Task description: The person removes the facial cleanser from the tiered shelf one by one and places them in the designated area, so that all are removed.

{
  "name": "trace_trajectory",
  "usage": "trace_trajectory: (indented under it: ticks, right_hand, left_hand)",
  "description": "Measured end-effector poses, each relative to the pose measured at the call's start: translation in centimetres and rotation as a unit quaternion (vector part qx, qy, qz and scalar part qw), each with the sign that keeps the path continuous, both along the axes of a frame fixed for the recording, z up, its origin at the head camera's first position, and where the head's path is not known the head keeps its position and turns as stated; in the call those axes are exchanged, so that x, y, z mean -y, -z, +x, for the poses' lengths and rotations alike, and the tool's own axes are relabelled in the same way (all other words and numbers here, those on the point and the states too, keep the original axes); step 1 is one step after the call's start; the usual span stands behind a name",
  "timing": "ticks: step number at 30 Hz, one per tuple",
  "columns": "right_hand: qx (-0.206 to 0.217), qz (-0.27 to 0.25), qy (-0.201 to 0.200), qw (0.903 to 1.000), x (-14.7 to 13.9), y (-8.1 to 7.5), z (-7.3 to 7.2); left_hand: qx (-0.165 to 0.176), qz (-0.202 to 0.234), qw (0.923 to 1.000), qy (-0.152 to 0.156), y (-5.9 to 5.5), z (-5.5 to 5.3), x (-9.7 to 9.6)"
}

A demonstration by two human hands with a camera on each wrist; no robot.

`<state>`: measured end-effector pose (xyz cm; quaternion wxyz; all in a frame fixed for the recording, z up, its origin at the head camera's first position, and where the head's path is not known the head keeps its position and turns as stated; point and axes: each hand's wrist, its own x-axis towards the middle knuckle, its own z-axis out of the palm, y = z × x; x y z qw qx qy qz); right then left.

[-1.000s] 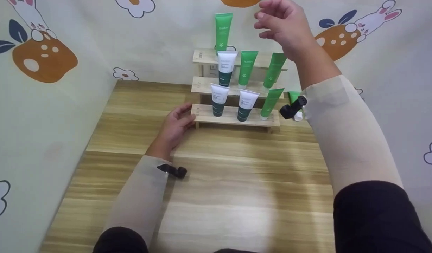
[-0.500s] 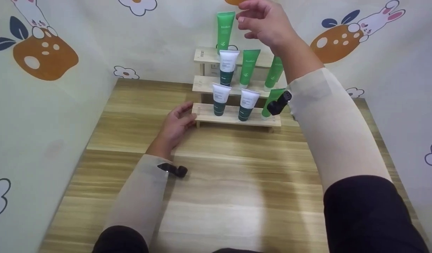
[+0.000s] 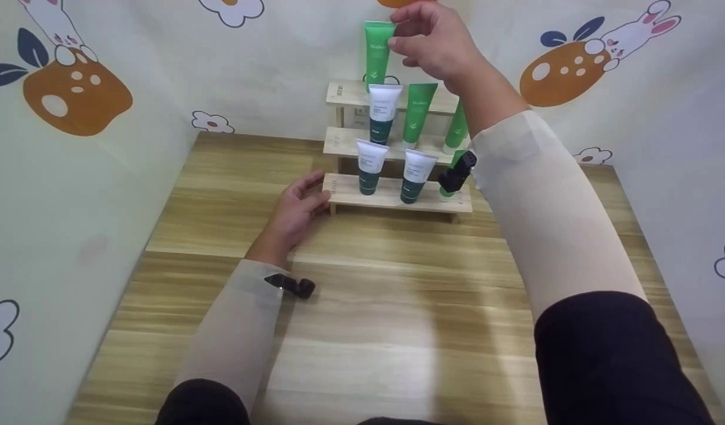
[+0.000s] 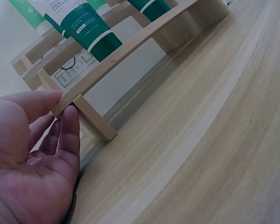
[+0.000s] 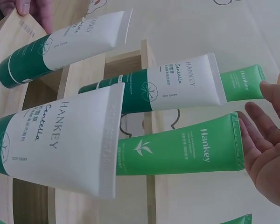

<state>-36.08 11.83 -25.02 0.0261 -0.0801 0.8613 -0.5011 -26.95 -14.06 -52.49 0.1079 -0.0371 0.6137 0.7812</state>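
Note:
A green squeeze tube (image 3: 377, 56) stands on the top tier of a wooden three-tier rack (image 3: 339, 91). My right hand (image 3: 436, 44) is just right of its crimped end, thumb and fingers apart, thumb tip right at the tube's edge; in the right wrist view the right hand (image 5: 273, 140) has nothing between its fingers. My left hand (image 3: 294, 215) pinches the left end of the lowest tier, and the left wrist view shows that left hand's thumb (image 4: 42, 102) above the board and fingers below. White-and-dark-green tubes (image 3: 369, 165) stand on the lower tiers.
Another green tube (image 3: 420, 115) stands mid-tier, with one (image 3: 456, 133) to its right partly behind my right forearm. A third (image 3: 448, 192) on the lowest tier is mostly hidden by the wrist camera (image 3: 459, 171). The rack stands on a wood-grain table (image 3: 362, 283) against a patterned backdrop (image 3: 280, 71).
My right hand has moved left above the rack, up to the green tube on the top tier. The left hand keeps its hold on the rack, and the tubes stay in place.

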Motion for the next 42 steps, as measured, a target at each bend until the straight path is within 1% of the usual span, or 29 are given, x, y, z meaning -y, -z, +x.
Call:
trace_trajectory:
  ticks: [6,12,19,21,25,28,33,38,42]
  right_hand:
    - [0.008,-0.026,0.018,0.9995,0.2,0.5,-0.2]
    - [0.014,-0.028,0.024,0.9992,-0.8,0.6,-0.5]
    - [0.010,-0.014,0.033,0.9993,-3.4,0.0,-0.2]
    - [0.016,-0.009,0.039,0.9991,-4.3,-0.1,-0.1]
    - [0.026,-0.009,0.050,0.9984,-6.3,-0.3,0.2]
    - [0.033,-0.018,0.061,0.9974,-7.7,-0.5,0.4]
    - [0.041,-0.053,0.080,0.9945,-9.9,-0.5,0.8]
    - [0.041,-0.103,0.082,0.9905,-11.7,-0.1,1.2]
    - [0.037,-0.140,0.086,0.9857,-13.2,0.3,1.4]
  left_hand:
    - [0.002,0.004,1.0000,0.001,-0.1,0.0,-0.1]
    - [0.007,0.005,1.0000,-0.003,-0.2,0.2,0.0]
    - [-0.005,-0.013,0.9999,-0.002,0.0,0.1,0.0]
    - [-0.005,-0.014,0.9999,-0.003,0.1,0.1,0.0]
    - [-0.007,-0.004,1.0000,0.001,0.1,0.1,0.0]
    - [-0.008,0.004,1.0000,0.003,0.1,0.0,0.0]
    - [-0.008,0.004,1.0000,0.002,0.2,0.0,0.1]
    - [-0.004,-0.002,1.0000,0.002,0.2,0.1,0.1]
    - [-0.003,0.002,1.0000,0.001,0.2,0.0,0.0]
